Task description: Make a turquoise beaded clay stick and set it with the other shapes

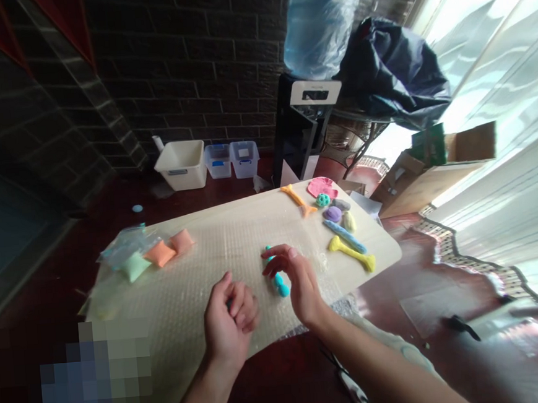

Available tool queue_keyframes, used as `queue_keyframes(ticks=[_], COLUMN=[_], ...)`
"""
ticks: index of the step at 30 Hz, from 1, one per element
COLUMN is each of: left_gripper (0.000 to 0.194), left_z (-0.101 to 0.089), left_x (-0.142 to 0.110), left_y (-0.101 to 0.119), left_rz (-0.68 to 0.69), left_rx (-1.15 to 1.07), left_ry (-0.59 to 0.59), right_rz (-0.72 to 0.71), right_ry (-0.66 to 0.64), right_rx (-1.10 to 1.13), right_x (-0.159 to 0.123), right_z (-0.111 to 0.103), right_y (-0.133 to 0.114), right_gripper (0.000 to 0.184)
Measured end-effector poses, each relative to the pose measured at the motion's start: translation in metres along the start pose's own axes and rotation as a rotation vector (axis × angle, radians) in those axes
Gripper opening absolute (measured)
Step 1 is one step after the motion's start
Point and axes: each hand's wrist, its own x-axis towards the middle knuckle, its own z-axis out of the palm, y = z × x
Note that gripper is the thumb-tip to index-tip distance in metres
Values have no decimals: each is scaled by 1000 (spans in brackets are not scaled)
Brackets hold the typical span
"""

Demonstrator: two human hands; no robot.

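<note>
My left hand (232, 313) is above the near part of the table, its fingers curled into the palm. A small dark spot shows between them, and I cannot make out what it is. My right hand (298, 280) is just to the right, fingers bent but apart from the palm, over a short row of teal modelling clay lumps (282, 290). Its fingertips hide part of that row, and whether they touch it I cannot tell. Right of this hand lie a yellow clay bone (352, 254) and a blue clay roll (345, 236).
An orange clay bone (298, 200), pink clay (322, 188), a purple lump (333, 214) and a teal openwork ball (323, 200) lie at the far right. Orange (160, 253) and green packets (135, 266) lie left. A water dispenser (303, 124) and cardboard box (434, 170) stand beyond the table.
</note>
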Motion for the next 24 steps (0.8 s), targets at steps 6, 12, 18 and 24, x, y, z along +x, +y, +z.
queue_keyframes(ticks=[6,12,18,24], left_gripper=[55,24,31,40], left_z=[19,15,9,4], left_x=[8,13,13,24], left_y=[-7,-24,-52,-65], left_rz=[-19,507,950,1085], left_rx=[-6,561,1298,1463], left_ry=[105,41,-141,-205], right_rz=[14,402,807,725], right_ry=[-53,114,76,162], right_rx=[-134,410,878,897], right_x=[-16,-16,-10,-4], right_z=[-18,-1,-1,-5], right_y=[-4,6,-12,-12], right_gripper=[58,48,48,46])
